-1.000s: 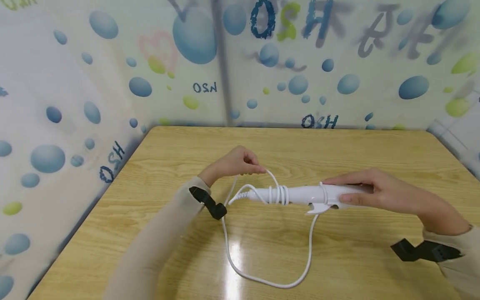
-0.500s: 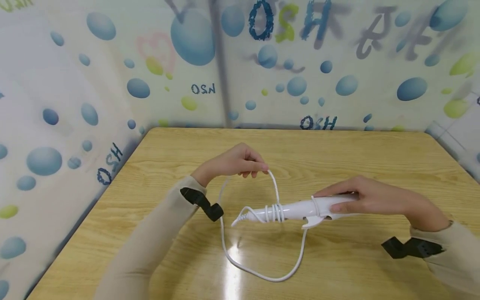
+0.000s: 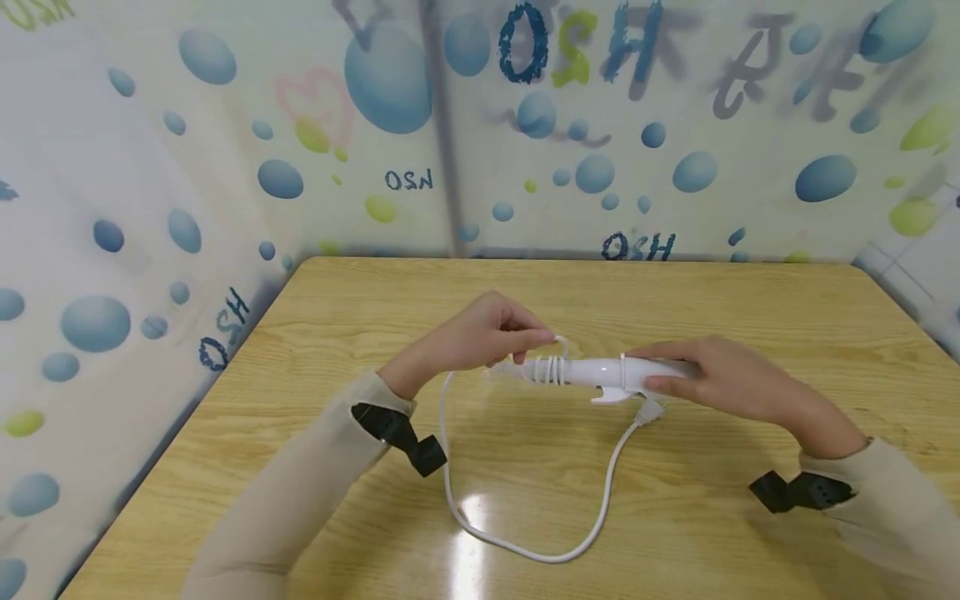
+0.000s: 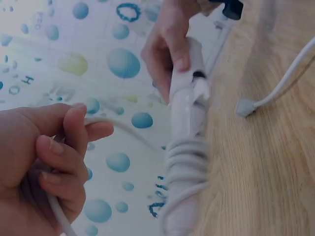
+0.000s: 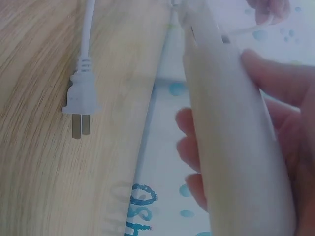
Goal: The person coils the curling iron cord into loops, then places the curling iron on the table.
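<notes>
A white curling iron [image 3: 596, 371] with a small lever is held level above the table, its plain end in my right hand [image 3: 731, 379]. In the right wrist view, the thumb and fingers wrap around its smooth body. Several turns of white cord [image 4: 184, 157] circle the handle near the cord end. My left hand [image 3: 487, 333] pinches the cord between thumb and fingertips just above those turns, covering the handle's tip in the head view. In the left wrist view, more cord runs through the curled fingers. The loose cord loops down to a two-pin plug [image 5: 82, 93].
A wood-grain table [image 3: 345, 517] lies under both hands. A patterned wall covering [image 3: 480, 150] with blue and green dots stands behind it and along its left side. Black wrist bands [image 3: 798, 492] sit over the beige sleeves.
My right hand has moved left with the curling iron, which dipped, then rose. The left hand's pinch has moved right, closer over the wound turns. The plug now shows below the curling iron.
</notes>
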Tool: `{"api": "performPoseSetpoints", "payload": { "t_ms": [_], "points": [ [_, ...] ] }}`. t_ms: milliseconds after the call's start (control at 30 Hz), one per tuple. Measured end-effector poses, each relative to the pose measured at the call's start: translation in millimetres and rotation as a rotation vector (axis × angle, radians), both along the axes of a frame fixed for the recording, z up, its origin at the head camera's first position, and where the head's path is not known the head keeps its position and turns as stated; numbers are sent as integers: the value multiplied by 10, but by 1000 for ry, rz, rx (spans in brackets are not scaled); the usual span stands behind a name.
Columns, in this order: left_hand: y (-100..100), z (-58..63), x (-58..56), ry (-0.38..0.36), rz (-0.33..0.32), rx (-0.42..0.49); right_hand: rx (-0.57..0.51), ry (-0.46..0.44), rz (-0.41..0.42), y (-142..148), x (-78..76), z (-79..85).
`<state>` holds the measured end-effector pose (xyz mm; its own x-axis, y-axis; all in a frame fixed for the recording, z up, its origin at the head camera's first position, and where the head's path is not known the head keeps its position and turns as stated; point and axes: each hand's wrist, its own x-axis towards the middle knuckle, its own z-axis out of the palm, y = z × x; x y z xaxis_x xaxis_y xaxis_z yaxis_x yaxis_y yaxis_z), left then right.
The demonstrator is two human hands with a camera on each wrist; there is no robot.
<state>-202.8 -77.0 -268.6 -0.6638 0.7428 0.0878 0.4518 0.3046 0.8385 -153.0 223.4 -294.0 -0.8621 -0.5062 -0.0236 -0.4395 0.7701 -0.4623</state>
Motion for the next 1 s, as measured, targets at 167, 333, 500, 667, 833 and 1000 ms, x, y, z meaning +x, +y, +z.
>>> {"api": "performPoseSetpoints", "payload": {
  "t_ms": [167, 333, 500, 667, 833, 1000],
  "points": [
    [29, 25, 119, -6, -13, 65, -11, 135, -114, 29, -20, 19],
    [70, 8, 215, 42, -32, 84, -53, 221, -207, 49, -30, 46],
    [107, -38, 251, 47, -35, 68, -111, 275, -265, 53, -15, 82],
    [98, -119, 219, 33, -32, 71, -243, 245, -258, 92, 8, 108],
    [74, -230, 124, -3, -28, 94, -380, 197, -184, 127, 31, 131],
    [68, -328, -7, -33, -54, 114, -468, 169, -80, 149, 72, 156]
  ]
}}
